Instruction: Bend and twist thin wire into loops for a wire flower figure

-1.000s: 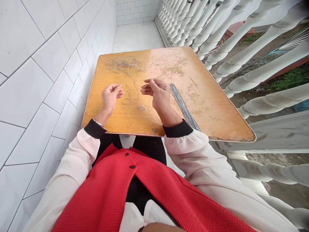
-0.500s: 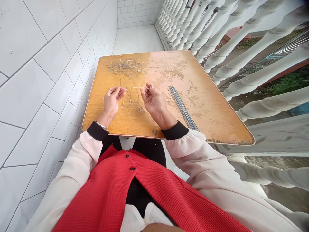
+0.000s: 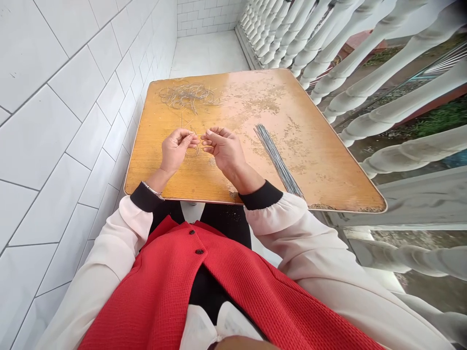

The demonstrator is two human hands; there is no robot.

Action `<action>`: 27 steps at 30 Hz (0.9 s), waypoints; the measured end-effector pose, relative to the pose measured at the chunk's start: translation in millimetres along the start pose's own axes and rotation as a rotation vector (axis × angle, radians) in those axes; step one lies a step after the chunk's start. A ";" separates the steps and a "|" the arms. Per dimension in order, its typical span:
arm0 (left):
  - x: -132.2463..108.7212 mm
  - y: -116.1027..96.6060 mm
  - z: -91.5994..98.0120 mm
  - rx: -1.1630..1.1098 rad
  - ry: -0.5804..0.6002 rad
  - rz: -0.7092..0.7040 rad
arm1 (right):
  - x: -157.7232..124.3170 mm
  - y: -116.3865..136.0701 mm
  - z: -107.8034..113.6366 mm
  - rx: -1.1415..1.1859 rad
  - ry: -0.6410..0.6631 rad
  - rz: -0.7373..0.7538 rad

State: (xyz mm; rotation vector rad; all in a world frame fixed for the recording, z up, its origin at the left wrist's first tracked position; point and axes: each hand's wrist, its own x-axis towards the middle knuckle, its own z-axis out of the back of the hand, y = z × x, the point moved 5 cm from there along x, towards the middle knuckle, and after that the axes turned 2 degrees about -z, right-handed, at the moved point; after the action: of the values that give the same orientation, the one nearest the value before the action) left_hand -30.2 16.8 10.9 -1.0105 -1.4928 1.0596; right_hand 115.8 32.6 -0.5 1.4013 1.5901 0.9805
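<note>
Over the near left part of a worn wooden table (image 3: 321,160), my left hand (image 3: 177,148) and my right hand (image 3: 222,146) are close together, fingertips almost touching. Both pinch a thin metal wire (image 3: 199,143) that is bent into a small loop between them. A few bent wire pieces (image 3: 192,151) lie on the table just under the hands. A bundle of straight grey wires (image 3: 275,158) lies to the right of my right hand. A tangled pile of bent wires (image 3: 188,95) sits at the far left of the table.
A white tiled wall (image 3: 65,112) runs close along the table's left side. White balusters (image 3: 365,63) of a railing stand along the right. A tiled floor strip (image 3: 207,51) stretches beyond the far edge of the table.
A second ago the wire stretched straight out to the right from my right hand. My hands have since come together and the wire is bent into a loop between them.
</note>
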 end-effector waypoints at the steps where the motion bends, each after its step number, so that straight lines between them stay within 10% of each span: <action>1: 0.1 0.4 0.6 0.002 -0.002 0.005 | 0.3 -0.1 1.7 0.008 -0.020 0.007; 9: -3.9 5.1 -0.7 -0.004 0.014 0.019 | 2.8 -12.4 -5.1 -0.032 0.079 -0.082; 20: -2.0 10.9 1.5 0.049 0.051 0.232 | -3.3 1.3 -3.5 -0.197 -0.040 0.185; 27: -8.8 10.1 -5.7 -0.209 -0.039 0.307 | 1.4 -11.0 -2.9 -0.021 0.001 0.037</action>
State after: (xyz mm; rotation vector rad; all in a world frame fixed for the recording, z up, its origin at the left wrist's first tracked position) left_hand -22.5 11.7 -0.4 -1.4074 -1.5356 1.1571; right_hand 108.8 32.9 -9.5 1.4202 1.5556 1.0172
